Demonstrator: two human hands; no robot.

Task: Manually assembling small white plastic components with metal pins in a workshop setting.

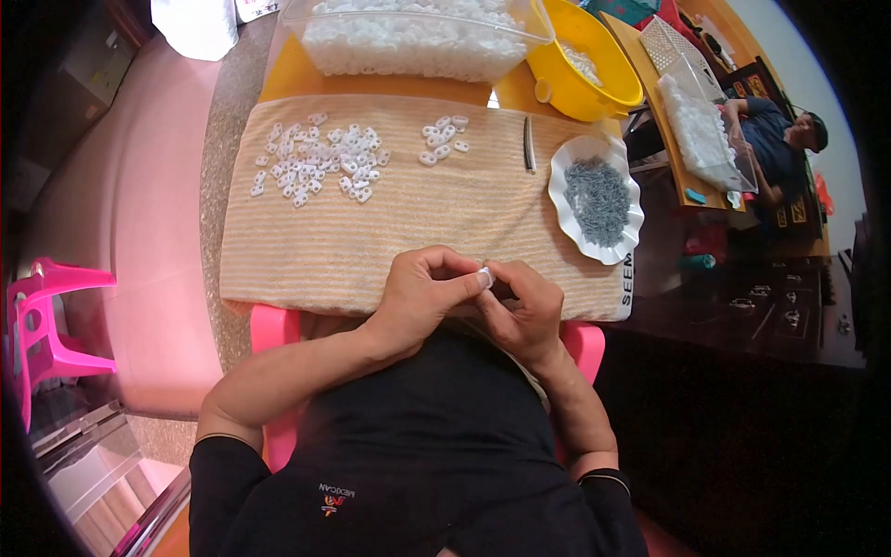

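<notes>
My left hand (422, 292) and my right hand (527, 306) meet at the near edge of a striped beige cloth (436, 223). Both pinch one small white plastic piece (485, 276) between thumbs and fingertips; its underside is hidden. A large scattered group of white two-holed plastic pieces (320, 158) lies at the cloth's left. A smaller cluster of such pieces (443, 137) sits at the far middle. To its right rests a slim pair of tweezers (529, 145). Tiny grey metal-looking parts (596, 197) fill a white wavy-rimmed dish (562, 176) on the right.
Beyond the cloth stand a clear bin (418, 46) of white pieces and a yellow basin (608, 97). At far right, a person (778, 139) sits by another table with a clear tub of white pieces (701, 130). A pink stool (56, 325) is on the left floor.
</notes>
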